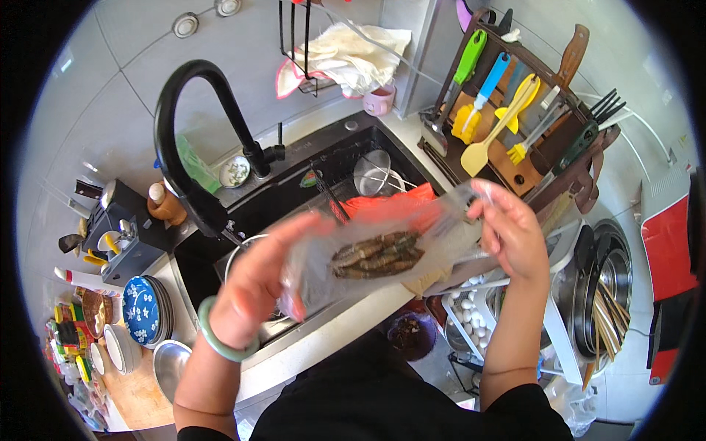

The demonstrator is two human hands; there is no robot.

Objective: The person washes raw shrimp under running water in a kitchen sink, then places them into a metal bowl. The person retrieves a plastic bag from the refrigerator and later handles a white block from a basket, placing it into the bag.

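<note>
A clear plastic bag (325, 286) with several raw shrimp (378, 255) in it stretches between my two hands, above the front of the sink. My left hand (256, 275), with a pale green bangle at the wrist, grips the bag's left end; it is blurred. At the right, my right hand (510, 229) pinches the other end between thumb and fingers. Behind the bag a red plastic bag (386, 204) lies in the sink (276, 204), beside a round strainer (372, 168). The rim of a round vessel shows partly behind my left hand.
A black faucet (207, 212) arches over the sink's left part. Blue flowered plates (140, 310), white bowls (118, 347) and a metal bowl (171, 366) stand at the left. A utensil rack (510, 38) stands back right. Eggs (469, 317) and pans (584, 281) are at the lower right.
</note>
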